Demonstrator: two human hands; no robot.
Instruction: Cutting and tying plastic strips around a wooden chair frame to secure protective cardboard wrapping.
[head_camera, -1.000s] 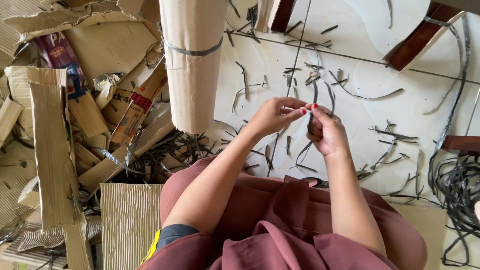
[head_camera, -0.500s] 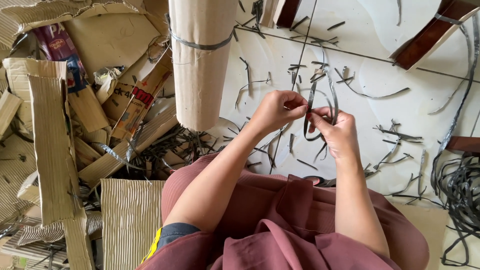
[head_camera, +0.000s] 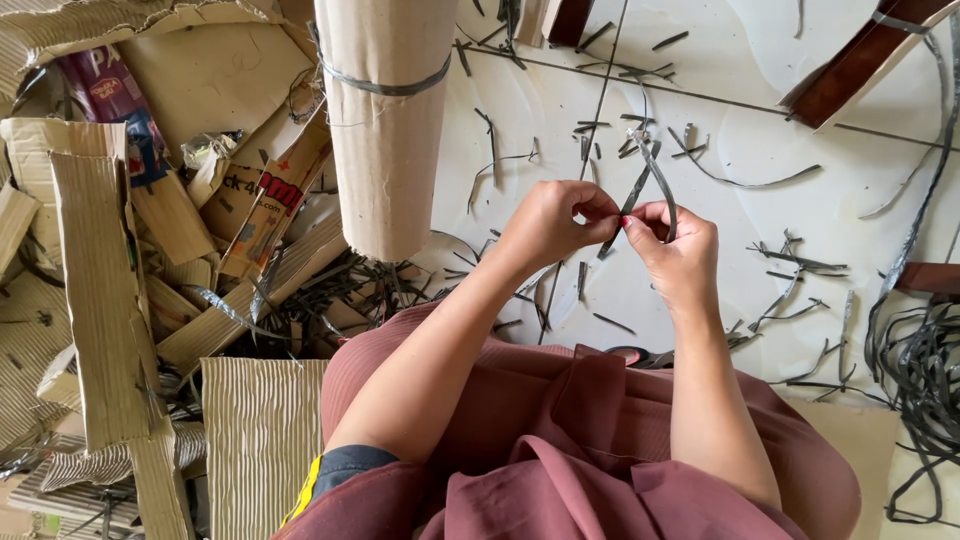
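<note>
Both of my hands meet over the white tiled floor, pinching a thin dark plastic strap (head_camera: 640, 185) between them. My left hand (head_camera: 550, 222) grips one part of it with thumb and fingertips. My right hand (head_camera: 675, 250) holds the other part, and the strap bends into a narrow loop rising above my fingers. A roll of brown cardboard (head_camera: 385, 120) bound with a dark strap stands just left of my left hand. My lap, in maroon cloth, fills the bottom of the view.
Torn corrugated cardboard pieces (head_camera: 110, 300) pile up at the left. Several short strap offcuts (head_camera: 790, 260) litter the floor tiles. A tangle of dark strapping (head_camera: 920, 370) lies at the right edge. Brown wooden furniture legs (head_camera: 850, 70) stand at the top right.
The wide loop of strap has been pulled tighter into a narrow bend. My hands have drawn closer together and shifted slightly right.
</note>
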